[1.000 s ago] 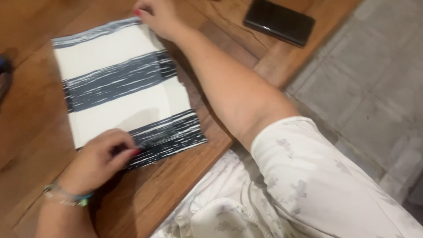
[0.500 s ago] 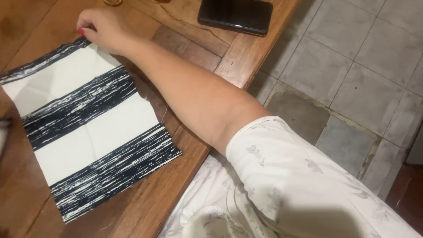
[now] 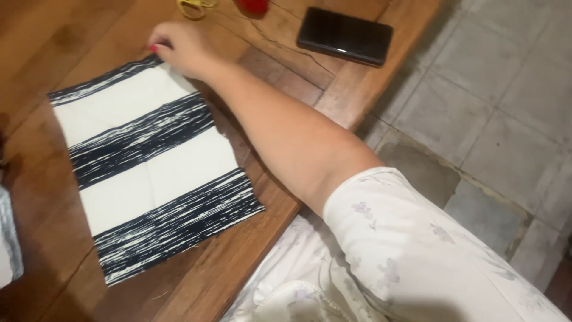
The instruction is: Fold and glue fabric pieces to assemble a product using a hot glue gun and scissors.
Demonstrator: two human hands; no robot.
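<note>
We saw the right hand (image 3: 179,49) resting at the far corner of a folded striped cloth (image 3: 152,167), fingers together and pressed down on its edge; whether they pinched the fabric we could not tell. The cloth, white with dark blue-black bands, lay flat on the wooden table (image 3: 53,36). A flat black phone (image 3: 344,36) sat near the table's far edge. The left hand was out of view.

A black phone (image 3: 345,36) lies near the wooden table (image 3: 250,262) edge (far end), beside possibly yellow scissors (image 3: 196,7).
</note>
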